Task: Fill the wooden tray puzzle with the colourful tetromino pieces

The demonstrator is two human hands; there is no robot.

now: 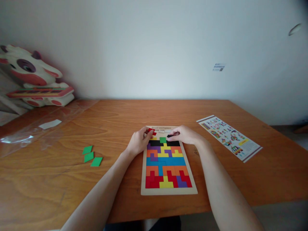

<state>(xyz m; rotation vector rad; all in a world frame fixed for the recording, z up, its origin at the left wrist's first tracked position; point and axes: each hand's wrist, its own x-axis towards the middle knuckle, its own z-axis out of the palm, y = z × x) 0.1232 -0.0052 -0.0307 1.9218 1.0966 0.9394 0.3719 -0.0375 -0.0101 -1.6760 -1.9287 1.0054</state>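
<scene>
A wooden puzzle board [168, 191] with a pale frame lies in front of me, mostly filled with coloured block pieces. At its top left corner, my left hand [139, 141] has thumb and fingers closed on a red puzzle piece [151, 131]. Across the board, my right hand [182, 134] pinches a black puzzle piece [170, 136], largely covered by the fingers. Between the hands sits a green square piece [163, 140]. Bare pale wood shows near the board's upper edge.
Several loose green pieces [89, 157] lie left of the board. A printed pattern sheet [229, 138] rests at the right. Clear plastic wrapping [48, 128] spreads over the table's left side, near a cow-shaped toy keyboard [40, 93]. A wall [149, 51] stands behind the table.
</scene>
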